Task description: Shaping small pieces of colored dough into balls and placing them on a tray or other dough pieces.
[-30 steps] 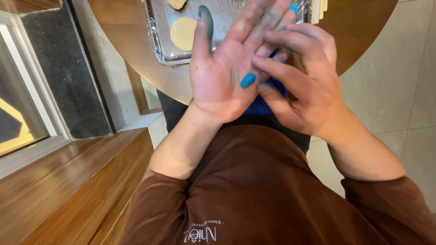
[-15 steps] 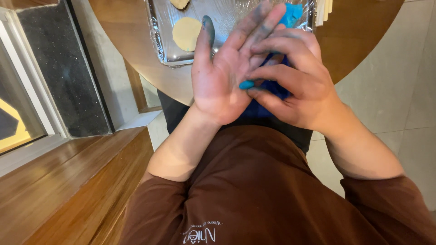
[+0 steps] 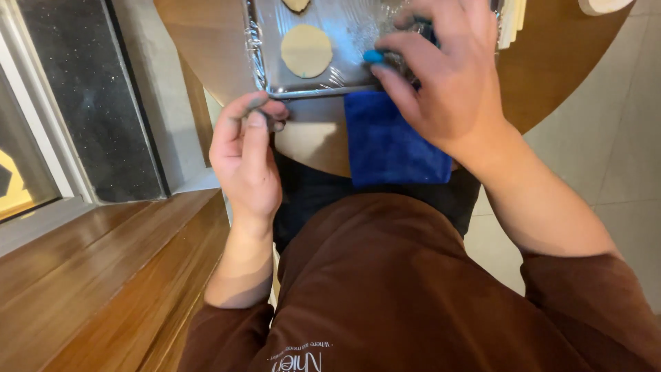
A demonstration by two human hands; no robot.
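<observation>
Reaching right hand (image 3: 451,86) over foil-lined tray (image 3: 256,48), blue cloth (image 3: 392,141) below

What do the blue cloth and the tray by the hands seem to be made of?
Blue cloth: likely microfibre or terry; matte, fuzzy nap, hangs limp over the table edge. Tray: looks like metal with a shiny rim, lined with crinkled clear film that glints.

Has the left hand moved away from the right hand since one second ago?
Yes. The left hand has separated from the right hand and now sits left of the blue cloth, below the tray corner.
</observation>
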